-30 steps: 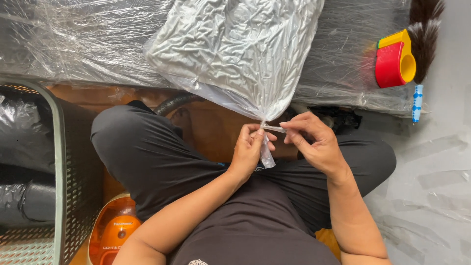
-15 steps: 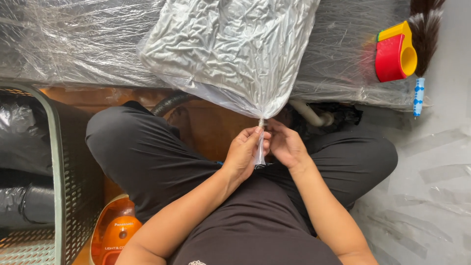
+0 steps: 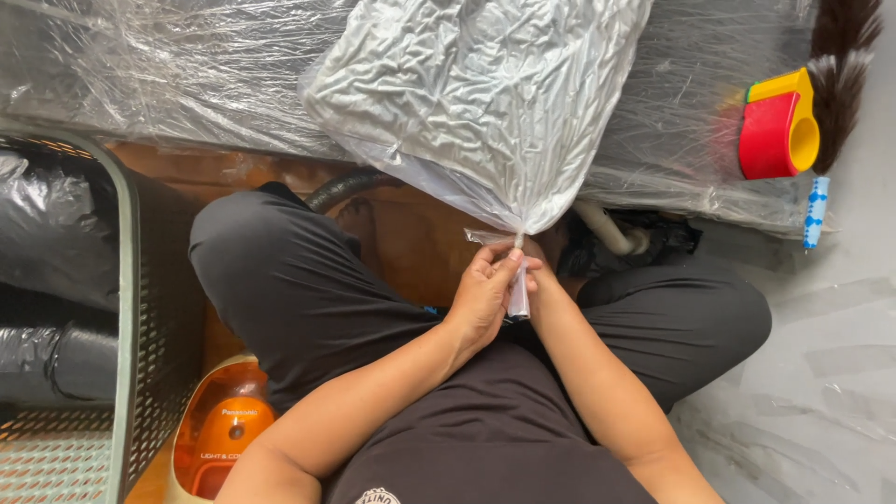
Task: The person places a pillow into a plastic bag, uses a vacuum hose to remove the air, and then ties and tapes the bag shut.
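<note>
A clear plastic bag (image 3: 476, 93) stuffed with crumpled pale fabric lies in front of my crossed legs. Its mouth is gathered into a tight neck (image 3: 519, 239) pointing at me. My left hand (image 3: 485, 297) is closed around the loose plastic tail (image 3: 518, 297) just below that neck. My right hand (image 3: 541, 266) presses in against the same spot from the right. Its fingers are hidden behind my left hand and the bag's tip, so only the wrist and the heel of the hand show.
A green perforated basket (image 3: 140, 308) holding black bags stands at left, with an orange vacuum cleaner (image 3: 224, 425) beside my knee and its dark hose (image 3: 345, 187) under the bag. A red and yellow tape dispenser (image 3: 779, 131), dark brush (image 3: 840, 56) and blue-white stick (image 3: 815, 213) lie far right.
My right hand has come in from the right to the bag's neck and slipped behind my left hand. The small strip it held across the neck is out of sight.
</note>
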